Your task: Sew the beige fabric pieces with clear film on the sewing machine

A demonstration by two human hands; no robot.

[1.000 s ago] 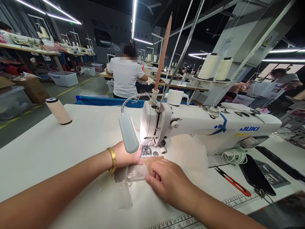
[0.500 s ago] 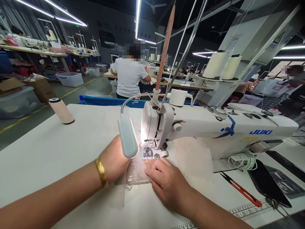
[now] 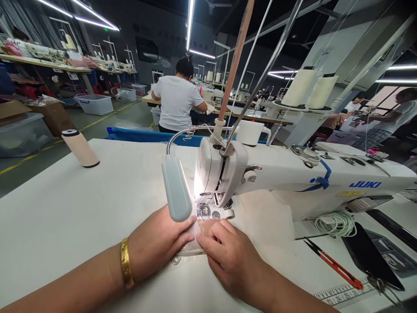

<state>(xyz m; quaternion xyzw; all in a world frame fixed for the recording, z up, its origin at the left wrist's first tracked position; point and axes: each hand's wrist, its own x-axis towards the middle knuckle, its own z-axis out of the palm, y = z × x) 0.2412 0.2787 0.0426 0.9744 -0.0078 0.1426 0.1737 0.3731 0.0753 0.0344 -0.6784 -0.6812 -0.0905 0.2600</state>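
Note:
Sheer pale fabric (image 3: 192,248) lies under the needle area of a white sewing machine (image 3: 270,167), with a tan piece (image 3: 206,225) at its upper part. My left hand (image 3: 159,237), with a gold bangle at the wrist, is at the fabric's left edge, thumb and fingers closed on it; the grey lamp head (image 3: 176,189) hides part of that hand. From the right, my right hand (image 3: 233,252) pinches the tan piece with curled fingers, just in front of the presser foot area.
A thread cone (image 3: 80,148) stands at the table's left. Red-handled tweezers (image 3: 335,264), a black phone (image 3: 371,256), coiled cord (image 3: 335,222) and a printed ruler (image 3: 347,295) lie right. A person in a white shirt (image 3: 177,102) sits ahead.
My left hand has come out from behind the lamp, lower, with its thumb and fingers now showing at the fabric. My right hand stays nearly in place. The view has shifted slightly.

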